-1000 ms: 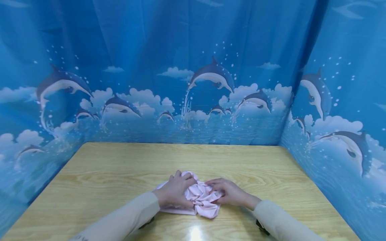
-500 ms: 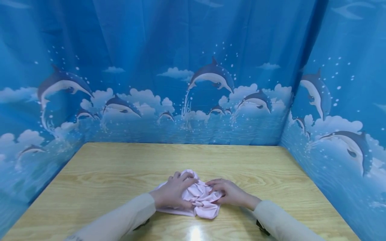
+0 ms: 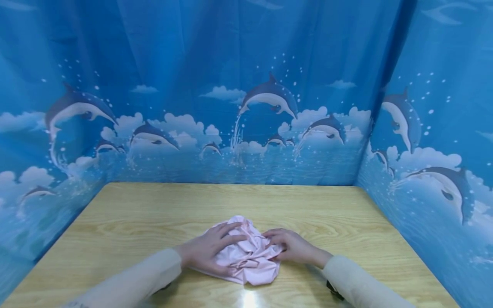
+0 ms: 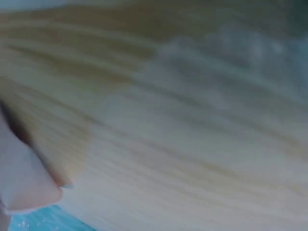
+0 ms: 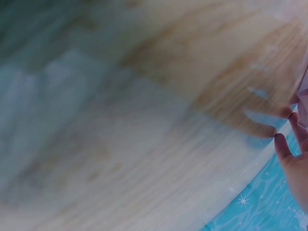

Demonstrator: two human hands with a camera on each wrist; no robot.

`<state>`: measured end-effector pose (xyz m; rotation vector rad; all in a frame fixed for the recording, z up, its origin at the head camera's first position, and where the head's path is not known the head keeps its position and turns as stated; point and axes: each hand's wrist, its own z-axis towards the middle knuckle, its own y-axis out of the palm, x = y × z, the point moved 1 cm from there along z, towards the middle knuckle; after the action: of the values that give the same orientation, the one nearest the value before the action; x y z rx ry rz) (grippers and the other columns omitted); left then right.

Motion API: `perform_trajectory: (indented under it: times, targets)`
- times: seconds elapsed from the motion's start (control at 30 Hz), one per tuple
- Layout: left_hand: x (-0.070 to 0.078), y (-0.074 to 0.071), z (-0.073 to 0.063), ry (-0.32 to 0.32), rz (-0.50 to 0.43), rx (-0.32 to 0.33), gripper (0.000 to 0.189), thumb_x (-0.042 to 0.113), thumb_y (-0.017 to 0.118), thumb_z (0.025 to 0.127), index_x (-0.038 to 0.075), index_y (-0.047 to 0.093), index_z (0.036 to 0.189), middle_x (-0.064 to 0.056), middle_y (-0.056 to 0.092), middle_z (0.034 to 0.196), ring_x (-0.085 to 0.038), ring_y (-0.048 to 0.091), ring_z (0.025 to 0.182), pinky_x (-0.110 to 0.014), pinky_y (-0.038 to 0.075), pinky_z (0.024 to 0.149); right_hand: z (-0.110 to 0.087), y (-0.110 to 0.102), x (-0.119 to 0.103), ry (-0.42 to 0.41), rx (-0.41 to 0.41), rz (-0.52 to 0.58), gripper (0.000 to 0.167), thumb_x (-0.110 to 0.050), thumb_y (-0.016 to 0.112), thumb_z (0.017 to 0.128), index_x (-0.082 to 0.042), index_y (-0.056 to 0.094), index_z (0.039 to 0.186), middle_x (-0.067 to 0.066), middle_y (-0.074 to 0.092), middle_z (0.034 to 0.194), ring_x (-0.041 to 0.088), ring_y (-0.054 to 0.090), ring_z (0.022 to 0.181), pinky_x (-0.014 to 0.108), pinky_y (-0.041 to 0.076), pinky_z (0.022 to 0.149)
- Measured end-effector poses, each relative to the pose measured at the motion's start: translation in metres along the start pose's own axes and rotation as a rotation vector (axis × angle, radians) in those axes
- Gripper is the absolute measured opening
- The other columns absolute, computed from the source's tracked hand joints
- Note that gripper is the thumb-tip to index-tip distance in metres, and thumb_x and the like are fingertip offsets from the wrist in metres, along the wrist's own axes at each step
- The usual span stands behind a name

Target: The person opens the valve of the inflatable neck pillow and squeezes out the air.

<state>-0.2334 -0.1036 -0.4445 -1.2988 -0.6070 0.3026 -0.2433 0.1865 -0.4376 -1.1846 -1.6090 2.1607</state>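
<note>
A crumpled pale pink cloth [image 3: 256, 259] lies bunched on the table near its front middle. My left hand [image 3: 208, 250] rests over the cloth's left side, its fingers spread and fairly straight across the folds. At the opposite side, my right hand [image 3: 292, 248] has curled fingers and grips the cloth's right edge. The right wrist view catches that right hand [image 5: 296, 168] at the far right, fingertips down at the table surface beside a bit of pink cloth [image 5: 303, 103]. In the left wrist view, only a pale pink fold [image 4: 31, 185] shows at the left edge.
The wood-grain table [image 3: 154, 214] is shiny and reflects a bright light at the front. Blue curtains [image 3: 185, 64] printed with dolphins and clouds stand along its back and both sides. Beige sleeves [image 3: 135, 278] cover both forearms.
My left hand has drawn left and its fingers have spread out more. The cloth has loosened and reaches a little further toward the front. My right hand has stayed in place.
</note>
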Motion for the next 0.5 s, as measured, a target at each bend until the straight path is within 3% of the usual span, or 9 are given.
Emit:
perform_trajectory:
  times: [0.3, 0.5]
  targets:
    - [-0.012, 0.007, -0.009, 0.112, 0.054, 0.047, 0.083, 0.070, 0.048, 0.077, 0.035, 0.015, 0.145, -0.004, 0.011, 0.153, -0.028, 0.023, 0.136, -0.053, 0.031, 0.104, 0.001, 0.002, -0.001, 0.015, -0.009, 0.002, 0.029, -0.018, 0.073, 0.071, -0.023, 0.068, 0.098, 0.002, 0.055, 0.130, 0.027, 0.049, 0.120, 0.050, 0.037, 0.100]
    - [-0.013, 0.010, -0.008, 0.121, 0.048, 0.056, 0.084, 0.069, 0.049, 0.078, 0.033, 0.014, 0.146, -0.005, 0.014, 0.152, -0.027, 0.024, 0.136, -0.051, 0.033, 0.104, 0.001, -0.001, -0.004, 0.022, -0.011, -0.009, 0.027, -0.017, 0.072, 0.071, -0.021, 0.068, 0.098, 0.003, 0.054, 0.130, 0.027, 0.049, 0.120, 0.050, 0.037, 0.100]
